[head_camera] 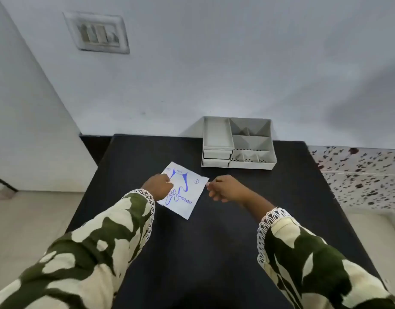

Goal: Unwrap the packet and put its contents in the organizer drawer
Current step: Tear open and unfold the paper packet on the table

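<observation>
White packet (185,190), blue print, lies flat on the black table (214,253), slightly left of centre, turned at an angle. Your left hand (158,185) is on its left edge, fingers curled down onto the paper; whether they pinch the edge or only press it flat, you cannot tell from this view. Your right hand (225,188) sits at the packet's right corner, fingers curled in, fingertips meeting the corner; it looks like a pinch on that corner, but the contact is small and not certain. Packet appears sealed, nothing out of it.

Both forearms come in from the near edge, sleeves (98,246) green and cream with white lace cuffs.

Grey organizer (238,142) stands at the far edge of the table, right of the packet and well apart from it, against the wall (236,63). Its top has open compartments: one long one on the left, several smaller ones on the right. Two shut drawers (217,158) show on its near left face.

Switch plate (96,32) on the wall, far left. Speckled surface (359,175) beyond the table's right side.
</observation>
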